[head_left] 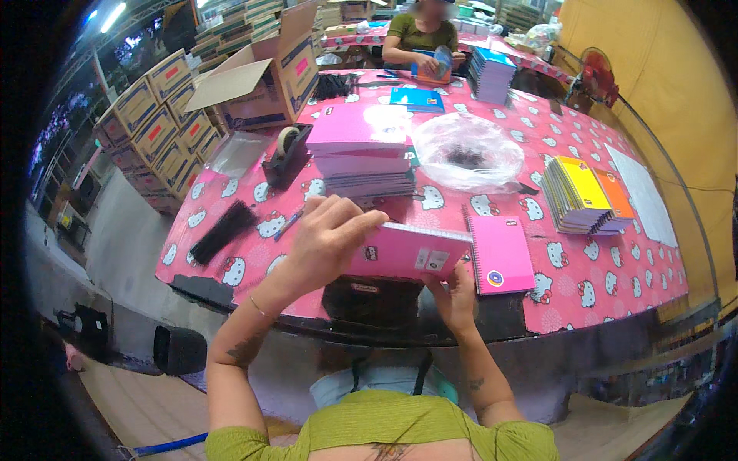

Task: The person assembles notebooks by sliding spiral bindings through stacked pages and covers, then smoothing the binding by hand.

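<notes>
A pink notebook [393,257] is tilted up at the table's front edge, its page edges uppermost. My left hand [329,234] is closed on its left end, and my right hand [455,296] pinches its lower right corner. Beside my right hand lies a pink spiral notebook [503,257] with a round sticker-like picture on its cover. Just beyond my hands rises a tall stack of pink notebooks [357,146]. A bundle of thin black strands [223,232] lies left of my left hand, with a pen [289,225] between them.
A black tape dispenser [286,157] stands near an open cardboard box [265,84]. Clear plastic wrap [467,154] holds black coils. Yellow spiral notebooks [573,196] are stacked at right, blue ones [490,75] farther back. Across the table, a person [421,40] handles a notebook. Boxes [157,131] are piled left.
</notes>
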A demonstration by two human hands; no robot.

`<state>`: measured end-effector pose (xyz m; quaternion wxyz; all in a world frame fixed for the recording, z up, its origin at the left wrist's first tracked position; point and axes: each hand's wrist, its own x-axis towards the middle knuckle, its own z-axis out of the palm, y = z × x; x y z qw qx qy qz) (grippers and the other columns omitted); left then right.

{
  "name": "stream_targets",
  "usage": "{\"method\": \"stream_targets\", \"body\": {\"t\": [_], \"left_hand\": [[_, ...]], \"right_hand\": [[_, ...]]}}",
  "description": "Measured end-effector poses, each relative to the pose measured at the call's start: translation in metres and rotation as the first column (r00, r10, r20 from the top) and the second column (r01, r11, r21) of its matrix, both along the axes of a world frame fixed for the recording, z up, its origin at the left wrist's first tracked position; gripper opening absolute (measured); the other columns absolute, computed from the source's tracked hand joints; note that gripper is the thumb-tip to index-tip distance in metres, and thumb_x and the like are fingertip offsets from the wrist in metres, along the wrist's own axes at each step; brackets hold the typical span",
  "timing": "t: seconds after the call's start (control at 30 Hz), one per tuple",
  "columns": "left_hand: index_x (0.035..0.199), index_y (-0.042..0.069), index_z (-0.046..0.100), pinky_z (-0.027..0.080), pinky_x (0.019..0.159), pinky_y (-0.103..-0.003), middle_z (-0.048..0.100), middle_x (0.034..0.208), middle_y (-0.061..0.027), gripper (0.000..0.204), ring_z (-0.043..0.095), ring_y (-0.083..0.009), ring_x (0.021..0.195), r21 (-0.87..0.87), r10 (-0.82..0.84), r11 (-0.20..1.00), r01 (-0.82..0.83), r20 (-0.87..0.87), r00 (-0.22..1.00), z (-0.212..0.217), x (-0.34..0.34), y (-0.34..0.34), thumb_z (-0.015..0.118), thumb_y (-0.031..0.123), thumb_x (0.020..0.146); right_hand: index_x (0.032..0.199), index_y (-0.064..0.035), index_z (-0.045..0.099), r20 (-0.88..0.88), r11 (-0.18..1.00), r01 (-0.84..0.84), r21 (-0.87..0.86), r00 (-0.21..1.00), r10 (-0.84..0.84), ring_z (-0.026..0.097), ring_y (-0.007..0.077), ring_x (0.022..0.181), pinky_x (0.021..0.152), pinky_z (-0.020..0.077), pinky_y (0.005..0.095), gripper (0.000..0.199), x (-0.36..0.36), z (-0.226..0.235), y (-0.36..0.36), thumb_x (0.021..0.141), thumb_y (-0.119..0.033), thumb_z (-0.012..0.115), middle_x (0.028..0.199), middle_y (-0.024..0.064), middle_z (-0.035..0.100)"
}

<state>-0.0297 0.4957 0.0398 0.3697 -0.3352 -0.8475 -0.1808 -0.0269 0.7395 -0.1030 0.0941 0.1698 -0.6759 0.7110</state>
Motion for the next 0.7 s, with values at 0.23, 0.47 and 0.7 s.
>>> {"method": "stream_targets", "body": {"t": [0.23,0.47,0.7], "left_hand": [[0.105,0.018,0.070,0.037,0.083,-0.037,0.059,0.081,0.0039,0.032,0.058,-0.0158,0.078,-0.194,0.049,0.980,-0.047,0.008,0.999,0.009,0.018,-0.005,0.074,0.012,0.074],[0.131,0.009,0.064,0.021,0.119,-0.049,0.053,0.144,-0.0178,0.039,0.042,-0.0350,0.140,0.195,0.368,0.902,-0.385,0.117,0.922,-0.124,0.052,-0.017,0.065,0.026,0.095],[0.134,-0.003,0.056,0.034,0.111,-0.044,0.058,0.135,-0.0242,0.042,0.052,-0.0394,0.129,0.572,0.009,0.655,-0.493,0.647,0.763,-0.168,0.051,-0.052,0.051,0.025,0.103]], "right_hand": [[0.129,-0.0026,0.056,-0.007,0.986,-0.049,0.160,0.999,0.051,0.063,0.0180,0.105,0.094,0.0492,0.0337,0.044,0.003,-0.003,-0.013,0.088,-0.003,0.074,0.115,0.0100,0.068],[0.140,-0.0040,0.046,0.183,0.991,-0.059,-0.122,0.980,0.081,0.057,0.0215,0.118,0.103,0.0445,0.0348,0.060,0.010,-0.021,-0.033,0.087,-0.004,0.075,0.129,0.0130,0.059],[0.140,-0.0056,0.045,0.077,0.996,-0.081,0.040,0.994,0.078,0.052,0.0183,0.116,0.104,0.0410,0.0330,0.065,-0.015,-0.043,-0.001,0.084,-0.004,0.079,0.127,0.0062,0.053]]}}
